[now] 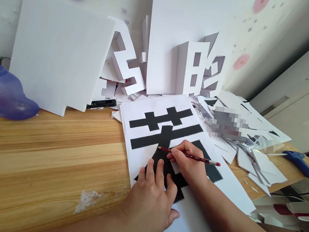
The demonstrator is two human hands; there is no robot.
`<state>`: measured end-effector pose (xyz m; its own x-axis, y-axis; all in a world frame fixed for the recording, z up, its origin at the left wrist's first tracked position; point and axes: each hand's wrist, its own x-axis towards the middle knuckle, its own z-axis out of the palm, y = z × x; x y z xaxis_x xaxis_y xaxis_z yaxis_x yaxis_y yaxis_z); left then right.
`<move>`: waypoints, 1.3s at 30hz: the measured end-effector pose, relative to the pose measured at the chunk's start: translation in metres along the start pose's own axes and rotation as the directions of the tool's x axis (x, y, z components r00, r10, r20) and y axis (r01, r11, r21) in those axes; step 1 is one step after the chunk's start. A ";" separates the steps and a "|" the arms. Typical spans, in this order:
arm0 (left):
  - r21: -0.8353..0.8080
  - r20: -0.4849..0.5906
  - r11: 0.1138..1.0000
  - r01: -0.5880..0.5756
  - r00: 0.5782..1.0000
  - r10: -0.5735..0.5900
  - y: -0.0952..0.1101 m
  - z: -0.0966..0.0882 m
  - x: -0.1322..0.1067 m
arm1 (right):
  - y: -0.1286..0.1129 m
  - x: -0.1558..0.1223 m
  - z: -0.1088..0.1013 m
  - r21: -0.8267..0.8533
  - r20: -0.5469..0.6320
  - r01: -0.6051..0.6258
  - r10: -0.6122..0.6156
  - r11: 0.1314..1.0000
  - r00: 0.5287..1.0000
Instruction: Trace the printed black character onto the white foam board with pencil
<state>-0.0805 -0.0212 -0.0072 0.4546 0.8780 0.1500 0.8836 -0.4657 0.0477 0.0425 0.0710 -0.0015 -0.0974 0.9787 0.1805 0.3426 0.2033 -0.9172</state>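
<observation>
My right hand (pixel 189 162) is closed around a dark red pencil (pixel 200 159) with a pinkish eraser end. The pencil's tip meets the edge of a black cut-out character (pixel 166 133), which lies on a large white board (pixel 204 212). Fingers spread, my left hand (pixel 152 197) presses flat on the lower left part of the black character. Both hands cover some of its lower strokes. The board rests on the wooden table, and its near end reaches past the table's edge.
White three-dimensional characters (pixel 195 67) and a blank white panel (pixel 59 55) stand against the wall. White scraps (pixel 266 163) and a blue glue gun (pixel 304 163) lie at the right. A purple plastic object (pixel 4 89) is at the left, a black cutter (pixel 102 104) behind the board.
</observation>
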 end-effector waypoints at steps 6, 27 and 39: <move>0.026 -0.016 1.000 -0.014 1.000 0.015 -0.001 -0.001 -0.002 | -0.006 -0.003 -0.001 0.085 0.034 -0.024 0.021 0.996 0.999; -0.393 -0.250 0.883 0.258 0.894 -0.373 -0.081 -0.024 0.013 | 0.035 0.018 -0.141 -0.737 0.148 0.186 -0.114 0.649 0.982; -0.899 0.060 0.192 0.394 0.544 -0.837 -0.119 -0.010 0.018 | 0.052 0.020 -0.127 -0.717 0.089 0.100 -0.052 0.690 0.995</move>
<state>-0.1787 0.0484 -0.0001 -0.4855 0.8741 -0.0175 0.2483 0.1571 0.9559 0.1768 0.1044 -0.0004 -0.1980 0.9605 0.1958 0.8967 0.2581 -0.3596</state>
